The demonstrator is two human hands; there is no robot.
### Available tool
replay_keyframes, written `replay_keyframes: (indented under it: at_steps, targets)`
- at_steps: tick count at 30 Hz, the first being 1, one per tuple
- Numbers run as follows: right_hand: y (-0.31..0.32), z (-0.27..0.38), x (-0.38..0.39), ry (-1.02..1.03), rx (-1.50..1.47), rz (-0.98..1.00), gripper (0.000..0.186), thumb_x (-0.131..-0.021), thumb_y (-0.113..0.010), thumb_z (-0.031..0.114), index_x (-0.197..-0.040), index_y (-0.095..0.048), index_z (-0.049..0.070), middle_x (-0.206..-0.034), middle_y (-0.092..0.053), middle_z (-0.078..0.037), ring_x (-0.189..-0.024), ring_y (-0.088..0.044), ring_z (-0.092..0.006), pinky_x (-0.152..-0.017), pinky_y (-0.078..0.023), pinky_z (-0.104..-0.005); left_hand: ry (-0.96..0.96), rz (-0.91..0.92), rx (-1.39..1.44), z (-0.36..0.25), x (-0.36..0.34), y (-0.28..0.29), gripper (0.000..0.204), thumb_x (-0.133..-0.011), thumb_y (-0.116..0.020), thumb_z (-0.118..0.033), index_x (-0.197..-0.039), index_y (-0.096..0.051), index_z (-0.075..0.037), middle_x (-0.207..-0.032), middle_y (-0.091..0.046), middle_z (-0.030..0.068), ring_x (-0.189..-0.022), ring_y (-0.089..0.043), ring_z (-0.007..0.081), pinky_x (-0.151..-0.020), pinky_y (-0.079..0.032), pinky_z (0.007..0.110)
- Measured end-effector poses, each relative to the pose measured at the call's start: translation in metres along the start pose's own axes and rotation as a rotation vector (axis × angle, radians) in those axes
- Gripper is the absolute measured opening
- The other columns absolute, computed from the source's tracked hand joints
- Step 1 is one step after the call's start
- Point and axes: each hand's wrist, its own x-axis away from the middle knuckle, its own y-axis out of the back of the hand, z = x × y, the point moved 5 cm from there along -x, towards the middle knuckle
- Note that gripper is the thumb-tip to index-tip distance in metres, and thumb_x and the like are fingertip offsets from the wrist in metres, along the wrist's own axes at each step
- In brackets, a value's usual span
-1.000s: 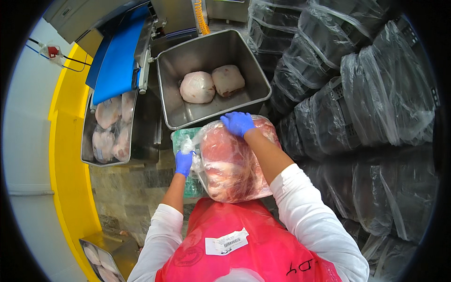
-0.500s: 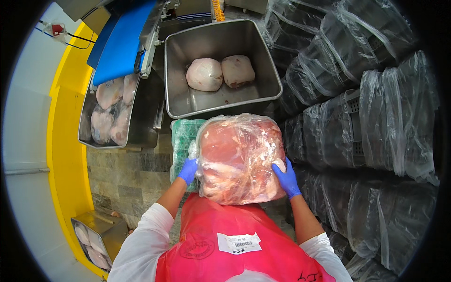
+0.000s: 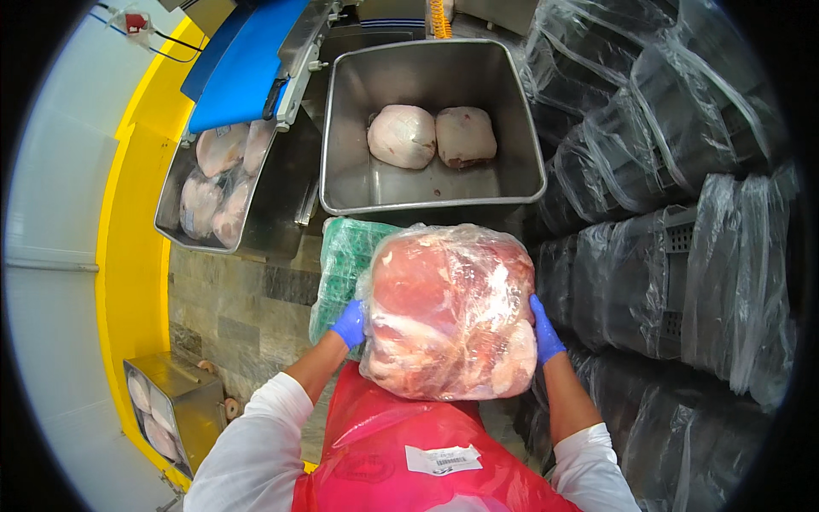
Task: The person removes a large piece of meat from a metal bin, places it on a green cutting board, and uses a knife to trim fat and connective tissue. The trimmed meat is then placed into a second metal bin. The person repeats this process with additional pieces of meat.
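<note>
Between my gloved hands is a large square pack of raw meat (image 3: pixel 452 311) in clear plastic film. It hangs in front of my red apron (image 3: pixel 384 461). On its left edge is my left hand (image 3: pixel 350 324), closed, with its fingertips hidden by the film and the meat. My right hand (image 3: pixel 546 331) grips the opposite edge, its fingers partly behind the pack. Just beyond the pack, a steel bin (image 3: pixel 426 205) holds two pale, rounded meat pieces (image 3: pixel 402 136). Partly under the pack shows a film-covered green crate (image 3: pixel 345 264).
Stacks of dark crates (image 3: pixel 614 282) wrapped in film line the right side. At the far left, a blue conveyor belt (image 3: pixel 239 81) ends above a steel tub (image 3: pixel 162 213) of bagged meat. A yellow wall guard (image 3: pixel 128 282) and another steel tub (image 3: pixel 179 401) stand along the left.
The pack now looks larger and sits slightly lower and further right in the picture. My right thumb has slid off its top face to the edge. The surroundings have shifted right with my view.
</note>
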Motion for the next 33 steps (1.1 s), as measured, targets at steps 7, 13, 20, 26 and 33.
replay_keyframes:
  at_steps: [7, 13, 20, 26, 33]
  targets:
    - [-0.001, 0.018, 0.016, 0.117, 0.292, -0.089, 0.065, -0.104, -0.059, 0.048, -0.153, -0.051, 0.006, -0.146, -0.062, -0.014, -0.13, -0.06, -0.0282, -0.113, -0.047, -0.043, -0.125, -0.081, -0.002, 0.032, 0.002, 0.009, 0.048, -0.108, -0.053, -0.043, -0.14, -0.061, -0.008, -0.126, -0.07, 0.0089, -0.111, -0.067, 0.0241, -0.098, -0.056, 0.043]
    - [-0.029, -0.017, 0.022, 0.134, 0.352, -0.028, 0.069, -0.102, -0.067, 0.03, -0.16, -0.04, 0.003, -0.15, -0.057, -0.013, -0.132, -0.059, -0.0249, -0.113, -0.048, -0.0396, -0.304, -0.095, -0.272, -0.027, 0.091, 0.0, 0.056, -0.101, -0.059, -0.011, -0.154, -0.043, -0.004, -0.141, -0.059, 0.0109, -0.122, -0.063, 0.0217, -0.101, -0.056, 0.038]
    - [-0.154, -0.131, -0.052, -0.125, 0.362, 0.265, 0.071, -0.098, -0.071, 0.046, -0.151, -0.051, 0.002, -0.133, -0.068, -0.014, -0.112, -0.07, -0.023, -0.099, -0.057, -0.0381, -0.378, -0.276, -0.435, -0.151, 0.223, 0.153, 0.044, -0.11, -0.051, -0.021, -0.148, -0.046, -0.001, -0.142, -0.059, 0.0151, -0.117, -0.065, 0.0245, -0.1, -0.058, 0.042]
    - [-0.209, -0.18, -0.085, 0.152, 0.518, 0.422, 0.084, -0.102, -0.065, 0.05, -0.163, -0.031, 0.003, -0.16, -0.046, -0.015, -0.144, -0.048, -0.0263, -0.121, -0.039, -0.0417, -0.582, -0.256, -0.581, -0.228, 0.289, 0.044, 0.047, -0.106, -0.056, -0.017, -0.149, -0.05, 0.001, -0.136, -0.064, 0.0135, -0.114, -0.067, 0.0234, -0.097, -0.057, 0.036]
    - [-0.251, -0.1, 0.006, 0.078, 0.294, 0.43, 0.083, -0.106, -0.054, 0.057, -0.163, -0.033, 0.0, -0.161, -0.045, -0.018, -0.146, -0.046, -0.0271, -0.125, -0.034, -0.0402, -0.796, 0.058, -0.98, -0.186, 0.22, -0.084, 0.043, -0.1, -0.058, -0.014, -0.138, -0.06, 0.006, -0.127, -0.068, 0.0091, -0.117, -0.061, 0.015, -0.099, -0.052, 0.033]
